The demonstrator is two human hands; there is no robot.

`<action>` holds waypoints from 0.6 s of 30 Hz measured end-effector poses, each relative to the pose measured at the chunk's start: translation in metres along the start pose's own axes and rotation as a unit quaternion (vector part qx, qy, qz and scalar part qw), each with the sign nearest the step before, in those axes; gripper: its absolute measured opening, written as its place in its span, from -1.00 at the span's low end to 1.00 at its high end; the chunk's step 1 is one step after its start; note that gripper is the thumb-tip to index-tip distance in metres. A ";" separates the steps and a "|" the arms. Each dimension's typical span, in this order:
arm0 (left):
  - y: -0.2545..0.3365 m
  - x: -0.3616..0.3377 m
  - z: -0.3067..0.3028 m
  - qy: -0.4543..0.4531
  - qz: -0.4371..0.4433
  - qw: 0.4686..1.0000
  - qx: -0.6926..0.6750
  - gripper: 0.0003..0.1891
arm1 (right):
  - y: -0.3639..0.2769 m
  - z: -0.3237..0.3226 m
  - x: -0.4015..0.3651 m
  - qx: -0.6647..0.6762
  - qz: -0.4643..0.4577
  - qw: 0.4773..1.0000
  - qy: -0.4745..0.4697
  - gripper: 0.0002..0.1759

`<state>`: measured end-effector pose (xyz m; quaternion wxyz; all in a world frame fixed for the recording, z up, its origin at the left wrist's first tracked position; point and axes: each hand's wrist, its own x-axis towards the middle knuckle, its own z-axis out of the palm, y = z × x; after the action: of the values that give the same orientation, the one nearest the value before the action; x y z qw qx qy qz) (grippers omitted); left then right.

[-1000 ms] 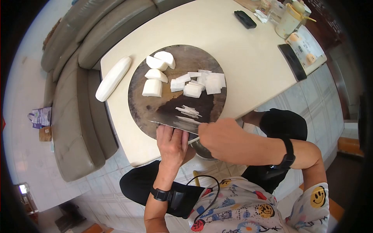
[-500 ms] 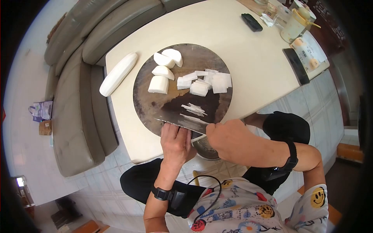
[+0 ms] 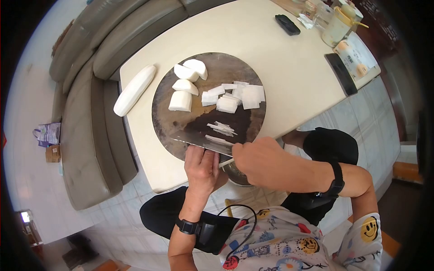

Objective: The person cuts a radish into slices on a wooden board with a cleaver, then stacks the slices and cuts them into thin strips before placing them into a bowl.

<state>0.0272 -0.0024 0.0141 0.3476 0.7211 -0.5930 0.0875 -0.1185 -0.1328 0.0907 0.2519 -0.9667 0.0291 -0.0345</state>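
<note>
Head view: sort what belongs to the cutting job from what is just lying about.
Likely part of the job:
knife, cutting board, white chunks, white slices, white strips, long white vegetable

Seemingly lying about:
black phone, purple bag, brown box

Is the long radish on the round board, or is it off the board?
Off. The radish lies on the table, beside the board, with a strip of table showing between them.
</note>
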 end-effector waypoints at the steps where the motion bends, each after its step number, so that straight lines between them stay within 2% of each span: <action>1: 0.000 0.000 -0.001 -0.001 0.007 1.000 0.001 -0.76 | -0.001 -0.002 -0.003 -0.010 0.003 1.000 -0.012 -0.79; 3: 0.000 0.000 0.000 0.000 0.005 1.000 0.003 -0.78 | -0.002 -0.002 -0.003 -0.020 0.006 0.999 -0.025 -0.79; 5: 0.000 0.000 0.000 -0.001 0.006 1.000 0.003 -0.79 | -0.003 -0.002 -0.001 -0.027 0.029 0.998 -0.050 -0.92; 8: 0.001 -0.001 -0.002 -0.018 -0.004 1.000 0.001 -0.84 | -0.001 0.008 0.011 0.005 0.002 1.000 0.005 -0.86; 10: -0.003 -0.008 -0.005 -0.044 -0.004 0.999 0.004 -0.88 | -0.001 0.017 0.019 0.028 0.012 0.999 0.034 -0.90; 14: 0.002 -0.008 -0.007 -0.054 -0.011 0.998 -0.012 -0.91 | -0.004 0.001 0.020 0.027 0.034 0.999 -0.025 -0.88; 16: -0.003 -0.013 -0.009 -0.072 -0.011 0.997 -0.007 -0.95 | -0.006 0.003 0.013 0.038 0.042 0.998 -0.017 -0.85; 17: -0.006 -0.015 -0.005 -0.066 -0.015 0.998 -0.016 -0.89 | -0.009 -0.003 0.010 0.026 0.054 0.997 -0.048 -0.84; 18: -0.005 -0.010 -0.002 -0.035 0.012 0.999 -0.021 -0.81 | -0.009 0.000 0.003 0.025 0.027 0.999 -0.011 -0.85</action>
<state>0.0296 0.0071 0.0076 0.3407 0.7091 -0.6149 0.0537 -0.1151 -0.1255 0.0950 0.2770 -0.9593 0.0517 -0.0173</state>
